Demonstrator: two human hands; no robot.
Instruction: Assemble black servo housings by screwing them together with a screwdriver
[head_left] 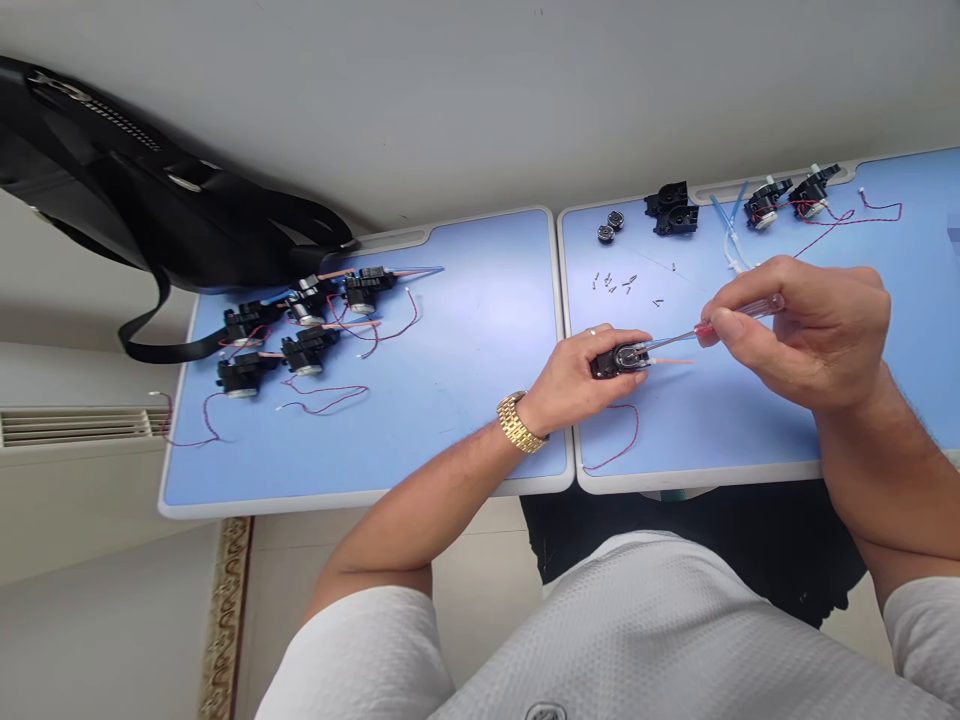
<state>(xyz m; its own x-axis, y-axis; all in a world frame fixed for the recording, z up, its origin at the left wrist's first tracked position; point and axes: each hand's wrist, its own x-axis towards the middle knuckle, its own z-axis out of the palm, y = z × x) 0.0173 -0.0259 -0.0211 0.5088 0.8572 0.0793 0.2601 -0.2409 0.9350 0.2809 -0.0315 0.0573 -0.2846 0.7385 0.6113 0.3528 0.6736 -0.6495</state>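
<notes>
My left hand holds a small black motor pump unit against the right tabletop, fingers on both sides of it. A blue tube and an orange tube stick out of the unit to the right, and a red wire trails below it. Between the thumb and fingers of my right hand is a screwdriver with a clear and red handle. Its shaft slants down to the left, and the tip meets the top of the unit. Whether it sits in a screw I cannot tell.
Loose screws lie beyond my left hand. Behind them are two round motor parts, black housings, blue tubes and two wired units. Several similar units and a black bag occupy the left table.
</notes>
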